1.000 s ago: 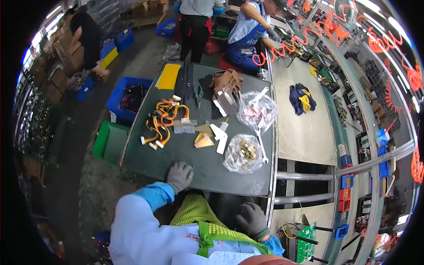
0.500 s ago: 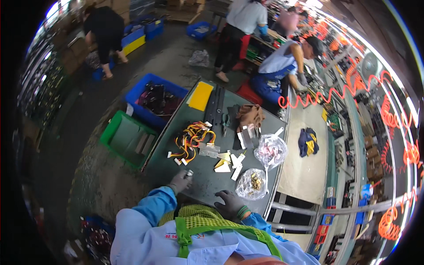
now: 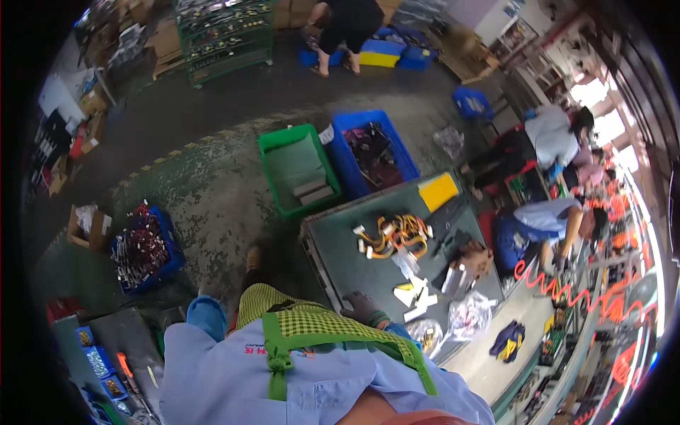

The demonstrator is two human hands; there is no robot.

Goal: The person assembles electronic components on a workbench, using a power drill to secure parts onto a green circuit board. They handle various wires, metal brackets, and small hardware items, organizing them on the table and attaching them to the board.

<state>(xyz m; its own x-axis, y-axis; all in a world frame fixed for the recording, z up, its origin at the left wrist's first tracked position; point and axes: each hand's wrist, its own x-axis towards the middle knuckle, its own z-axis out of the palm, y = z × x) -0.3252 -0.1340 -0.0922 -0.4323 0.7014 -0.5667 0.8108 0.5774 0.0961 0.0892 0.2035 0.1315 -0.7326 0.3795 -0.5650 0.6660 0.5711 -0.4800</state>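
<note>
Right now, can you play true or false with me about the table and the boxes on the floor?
1. A gloved hand rests on the dark table. True.
2. The green crate sits on the table. False: it stands on the floor beside the table.
3. A yellow flat sheet lies at the table's far corner. True.
4. The bundle of orange and yellow wires hangs from the ceiling. False: it lies on the table.
</note>
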